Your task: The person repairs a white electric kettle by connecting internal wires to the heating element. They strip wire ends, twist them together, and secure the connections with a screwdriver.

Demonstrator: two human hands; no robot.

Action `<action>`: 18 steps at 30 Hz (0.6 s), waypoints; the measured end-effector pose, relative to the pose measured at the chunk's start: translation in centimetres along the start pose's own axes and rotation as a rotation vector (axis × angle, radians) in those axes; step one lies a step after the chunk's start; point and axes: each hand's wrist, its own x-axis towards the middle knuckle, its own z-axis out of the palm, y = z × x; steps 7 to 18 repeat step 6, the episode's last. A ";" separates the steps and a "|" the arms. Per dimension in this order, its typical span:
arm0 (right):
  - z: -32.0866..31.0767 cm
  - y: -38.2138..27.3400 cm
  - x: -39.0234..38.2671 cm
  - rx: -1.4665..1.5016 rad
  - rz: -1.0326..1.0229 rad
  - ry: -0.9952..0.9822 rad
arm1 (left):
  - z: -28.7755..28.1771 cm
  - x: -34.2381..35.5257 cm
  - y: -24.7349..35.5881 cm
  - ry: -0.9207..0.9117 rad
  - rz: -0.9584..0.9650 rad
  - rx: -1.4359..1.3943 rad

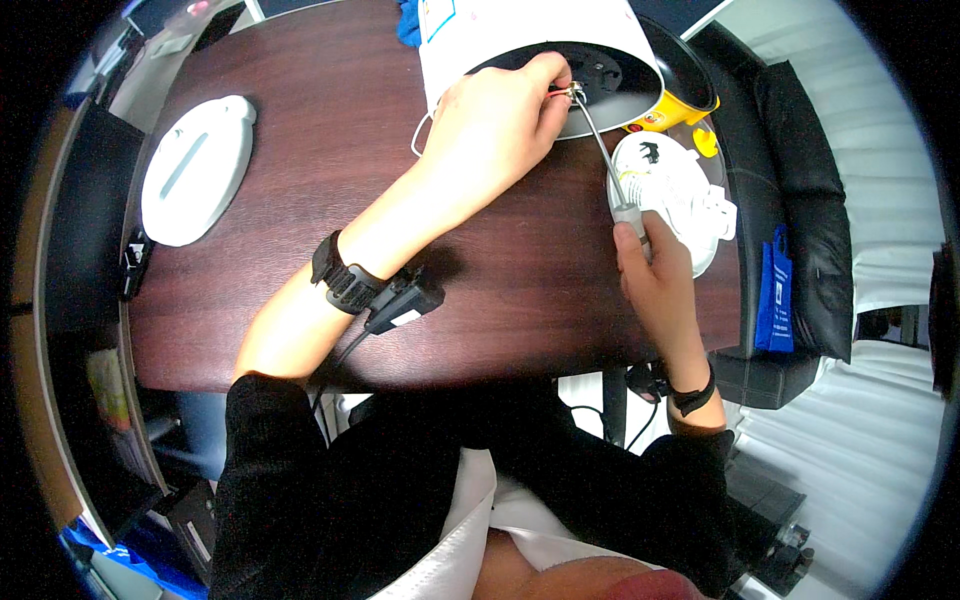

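A white, drum-shaped appliance housing [530,25] lies on its side at the back of the table, its dark open end facing me. At that opening my left hand [495,120] pinches a small metal part [575,91] with a red wire beside it. My right hand [655,275] grips the pale handle of a screwdriver [603,147], whose shaft slants up and left. Its tip meets or nearly meets the metal part; actual contact is too small to make out. Just beyond my right hand sits a round white cover [645,180] with a white cord and plug on it.
On the left of the brown table [300,120] rests a white oval lid [200,170]. A yellow container [660,115] with a black rim stands behind the housing, near a small yellow piece [705,141]. A black sofa [815,200] with a blue bag [774,295] borders the right side.
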 end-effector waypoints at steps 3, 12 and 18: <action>-0.6 -1.0 0.0 -0.180 -0.121 0.052 | 0.1 -0.1 -0.2 0.043 0.009 0.008; -0.6 -0.7 -0.6 0.556 0.321 -0.309 | 0.0 -0.1 0.2 0.034 -0.002 0.021; -0.6 -0.7 -0.6 0.556 0.321 -0.309 | 0.0 -0.1 0.2 0.034 -0.002 0.021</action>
